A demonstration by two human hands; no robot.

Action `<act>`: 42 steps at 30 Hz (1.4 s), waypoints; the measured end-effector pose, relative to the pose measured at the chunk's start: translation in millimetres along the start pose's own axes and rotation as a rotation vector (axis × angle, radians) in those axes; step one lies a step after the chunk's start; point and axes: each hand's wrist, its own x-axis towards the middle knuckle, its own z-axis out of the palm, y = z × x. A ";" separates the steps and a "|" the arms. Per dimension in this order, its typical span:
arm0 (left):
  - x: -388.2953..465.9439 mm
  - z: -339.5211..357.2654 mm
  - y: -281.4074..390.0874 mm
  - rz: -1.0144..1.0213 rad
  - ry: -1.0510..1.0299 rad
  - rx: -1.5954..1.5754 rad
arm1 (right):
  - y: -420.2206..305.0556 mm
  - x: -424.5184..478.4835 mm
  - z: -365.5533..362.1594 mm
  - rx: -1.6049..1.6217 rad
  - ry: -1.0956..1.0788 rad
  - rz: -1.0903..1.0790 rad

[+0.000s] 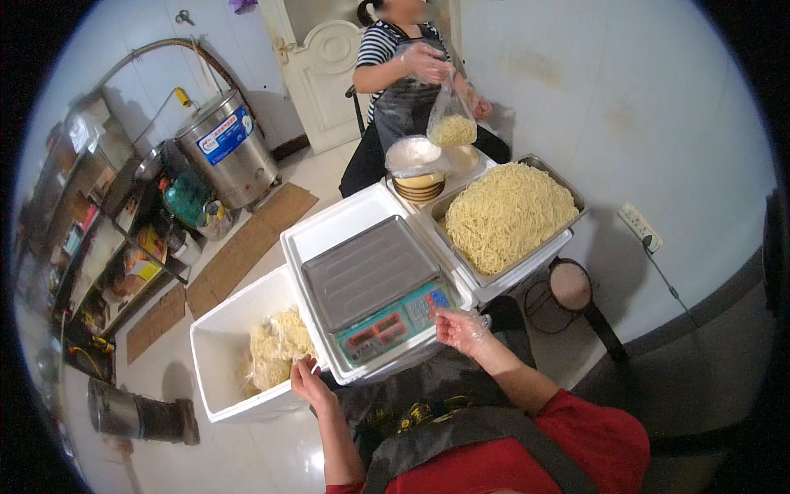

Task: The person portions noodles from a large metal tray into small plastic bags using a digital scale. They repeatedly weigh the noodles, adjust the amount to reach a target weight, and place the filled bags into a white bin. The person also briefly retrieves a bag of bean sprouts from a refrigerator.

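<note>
My left hand [313, 384] is bare and hangs by the near rim of a white foam box [222, 327], its fingers bent; whether they touch anything is unclear. Inside that box lie several clear bags of noodles [278, 349]. A thin clear plastic glove covers my right hand [461, 331], which hovers at the keypad corner of a digital scale [386, 330]. Its fingers are loosely curled, and I see nothing in them. The scale's grey metal pan [370, 272] bears no load. Under the scale is a white foam lid or tray [339, 210].
Across from me a seated person [401, 80] in clear gloves holds up a bag of noodles [453, 129]. A metal tray [453, 250] heaped with noodles [509, 213] stands right of the scale, near stacked bowls [419, 179]. A steel boiler [228, 154] and shelves [92, 234] are at left.
</note>
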 end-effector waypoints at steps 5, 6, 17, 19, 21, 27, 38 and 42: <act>-0.3 4.1 3.1 0.005 0.003 -0.048 | -6.8 -14.8 11.8 0.019 0.007 -0.013; -0.7 5.1 4.2 0.006 0.006 -0.053 | -5.6 -15.5 12.8 0.026 0.020 -0.015; 20.5 46.0 14.0 0.048 -0.118 -0.025 | -8.6 -10.8 15.5 0.049 0.034 0.003; 33.2 59.1 12.5 0.143 -0.169 0.009 | -9.8 -4.0 10.5 0.079 -0.003 -0.006; 43.6 74.5 14.4 0.186 -0.208 0.086 | -13.2 -4.2 7.8 0.080 0.024 -0.050; 83.9 112.2 2.7 0.375 -0.209 0.183 | -31.3 -2.6 22.3 -0.050 0.075 -0.158; 100.0 179.3 31.8 0.317 -0.584 0.202 | -51.4 61.1 132.4 -0.731 -0.308 -0.472; 78.8 182.1 30.0 0.318 -0.853 0.348 | -42.3 83.7 175.5 -0.515 -0.289 -0.334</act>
